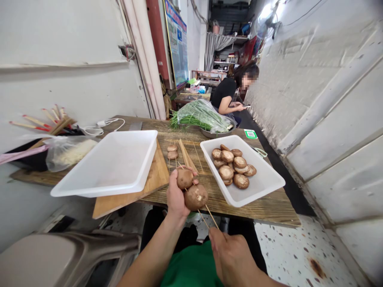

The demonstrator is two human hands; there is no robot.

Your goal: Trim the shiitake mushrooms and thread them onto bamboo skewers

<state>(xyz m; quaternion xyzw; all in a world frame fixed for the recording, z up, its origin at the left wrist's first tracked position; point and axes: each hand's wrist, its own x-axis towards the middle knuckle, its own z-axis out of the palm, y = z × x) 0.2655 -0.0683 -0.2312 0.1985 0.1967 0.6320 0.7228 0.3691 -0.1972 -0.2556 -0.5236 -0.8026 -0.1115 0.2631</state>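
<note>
My left hand (176, 195) is closed around two brown mushrooms (196, 197), threaded one behind the other on two thin bamboo skewers (212, 217). The lower ends of those skewers are gripped in my right hand (229, 249), whose fingers are wrapped round them. Just beyond my left hand, a finished-looking pair of skewered mushrooms (172, 152) lies on the wooden table (239, 213). Beside it is a bundle of loose bamboo skewers (186, 153). To the right, a white tray (260, 191) holds several loose mushrooms (233, 165).
A white tray (104, 165) rests on a wooden board (149, 191) at left. Behind are a plastic-covered bunch of green stalks (200, 115) in a bowl and a bag of pale shreds (72, 151). A person (229, 89) sits beyond the table with a phone. A stool (68, 255) stands lower left.
</note>
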